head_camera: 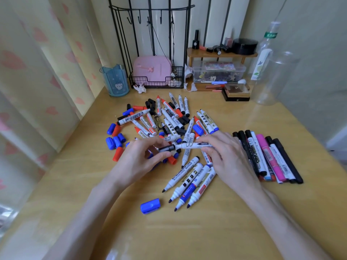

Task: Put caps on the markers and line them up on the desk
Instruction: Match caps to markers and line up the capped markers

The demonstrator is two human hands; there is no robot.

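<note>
My right hand (225, 154) grips a white whiteboard marker (195, 145) held level above the desk. My left hand (144, 156) pinches a black cap (167, 148) at the marker's left tip, the two touching. Under and behind both hands lies a heap of uncapped markers (169, 117) mixed with loose caps. Several uncapped markers (191, 182) lie side by side in front of my hands. A row of capped markers (270, 156) lies side by side to the right of my right hand. Loose blue and red caps (115, 139) lie at the left, and one blue cap (150, 205) lies near me.
A blue cup (115, 80), a black wire rack (155, 79) with a pink case, a wooden shelf (221, 54) over a plastic box, and clear bottles (272, 76) stand along the back of the wooden desk (206, 231). A curtain hangs at the left.
</note>
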